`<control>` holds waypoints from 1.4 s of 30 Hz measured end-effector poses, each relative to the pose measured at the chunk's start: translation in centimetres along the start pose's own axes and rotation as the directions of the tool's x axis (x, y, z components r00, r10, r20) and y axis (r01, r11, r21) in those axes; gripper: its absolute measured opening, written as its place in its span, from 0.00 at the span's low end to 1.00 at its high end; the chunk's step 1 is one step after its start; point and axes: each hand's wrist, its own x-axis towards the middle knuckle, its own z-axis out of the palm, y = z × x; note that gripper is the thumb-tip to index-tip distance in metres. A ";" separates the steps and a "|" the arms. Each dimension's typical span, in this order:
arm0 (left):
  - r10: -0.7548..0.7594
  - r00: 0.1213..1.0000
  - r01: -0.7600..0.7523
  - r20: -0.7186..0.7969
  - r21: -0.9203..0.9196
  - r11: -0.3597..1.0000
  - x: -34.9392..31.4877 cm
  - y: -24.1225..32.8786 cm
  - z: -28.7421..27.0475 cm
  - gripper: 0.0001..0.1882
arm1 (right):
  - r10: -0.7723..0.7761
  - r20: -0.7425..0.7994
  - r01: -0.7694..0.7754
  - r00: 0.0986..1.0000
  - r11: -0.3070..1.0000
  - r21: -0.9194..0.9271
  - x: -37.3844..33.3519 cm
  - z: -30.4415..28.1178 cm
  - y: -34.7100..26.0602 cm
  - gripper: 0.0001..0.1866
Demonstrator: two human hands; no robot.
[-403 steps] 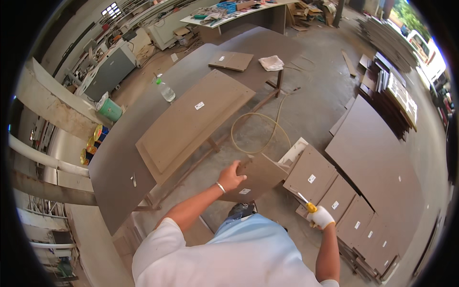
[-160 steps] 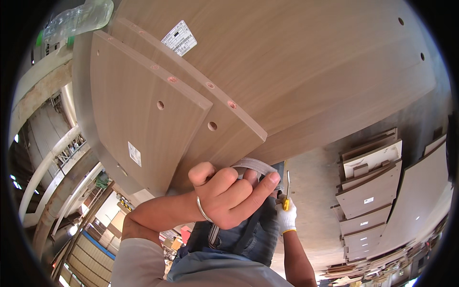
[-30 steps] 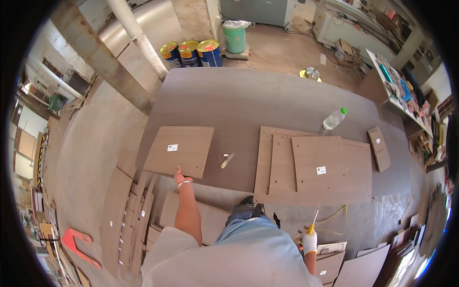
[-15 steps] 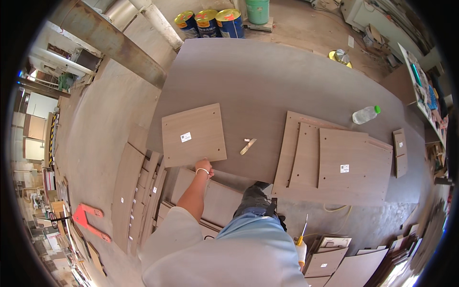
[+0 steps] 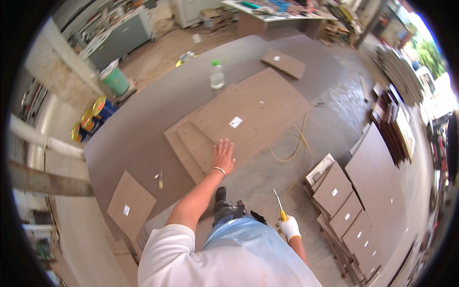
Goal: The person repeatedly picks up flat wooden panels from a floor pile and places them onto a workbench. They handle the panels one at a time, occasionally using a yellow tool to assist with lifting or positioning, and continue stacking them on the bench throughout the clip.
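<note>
My bare left hand (image 5: 224,157), with a white band at its wrist, is open with fingers spread at the near edge of the stacked brown panels (image 5: 260,103). I cannot tell whether it touches them. Several panels overlap in that stack, and a white label lies on the top one. In my white-gloved right hand (image 5: 290,228), low beside my body, is a screwdriver (image 5: 283,215) with a yellow handle, its shaft pointing up and away. A separate square panel (image 5: 125,198) lies on the left of the large brown worktop (image 5: 129,148).
On the worktop are a clear bottle (image 5: 217,79) with a green cap, a small narrow panel (image 5: 286,64) and a short flat piece (image 5: 160,182). Labelled panels (image 5: 330,193) lean together at right. A yellow hose (image 5: 302,136) curls across the floor. Blue drums (image 5: 103,109) stand far left.
The view has swung to the right. My left hand has let go of the separate square panel's edge and moved right to the stack. The screwdriver stays in my right hand, now more fully visible.
</note>
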 end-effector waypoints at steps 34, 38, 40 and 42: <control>0.054 0.517 0.356 0.854 -0.273 0.894 0.3 49.4 37.3 0.47 | 0.686 0.039 -0.629 0.727 0.641 0.440 3.6 -16.5 35.2 0.17; -0.231 0.511 0.556 0.828 -0.114 0.823 2.1 58.7 42.1 0.62 | 0.735 -0.066 -0.597 0.675 0.596 0.537 7.5 -20.2 37.9 0.13; -0.367 0.505 0.713 0.781 -0.138 0.687 1.7 61.9 43.9 0.69 | 0.724 -0.073 -0.588 0.686 0.611 0.530 9.0 -22.2 37.9 0.12; -0.438 0.484 0.756 0.757 -0.110 0.645 1.5 63.5 45.1 0.73 | 0.648 -0.163 -0.494 0.744 0.697 0.520 10.3 -22.6 37.8 0.13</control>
